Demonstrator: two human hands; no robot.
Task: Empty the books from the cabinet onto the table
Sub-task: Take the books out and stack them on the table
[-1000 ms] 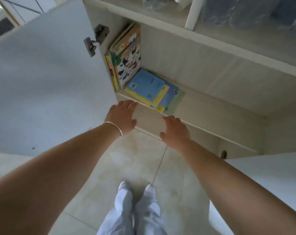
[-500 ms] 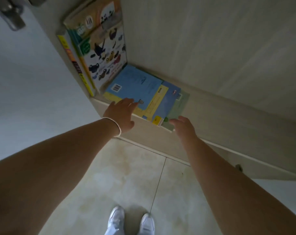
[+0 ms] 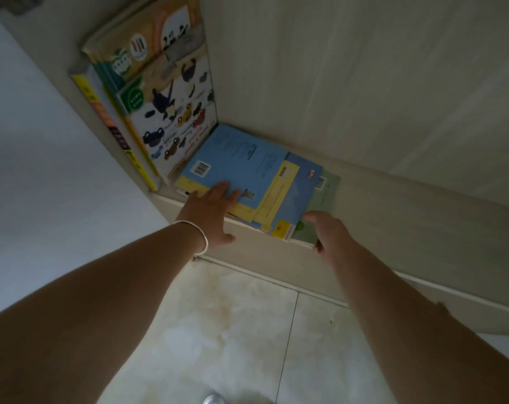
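A flat stack of thin books lies on the cabinet's bottom shelf (image 3: pixel 393 205); its top book is blue (image 3: pixel 241 161), with yellow and green covers showing beneath. My left hand (image 3: pixel 211 211), with a bracelet at the wrist, rests its straight fingers on the blue cover's near edge. My right hand (image 3: pixel 327 231) is at the stack's near right corner, touching the green book (image 3: pixel 324 196); its fingertips are hidden under the edge. Several picture books (image 3: pixel 171 118) stand upright against the cabinet's left wall.
The open white cabinet door (image 3: pixel 43 170) fills the left side. Pale floor tiles (image 3: pixel 233 330) lie below the shelf. A white shoe tip (image 3: pixel 214 399) shows at the bottom edge. The shelf right of the stack is bare wood.
Both hands moved forward from the shelf's front edge onto the flat stack. The view came closer to the shelf.
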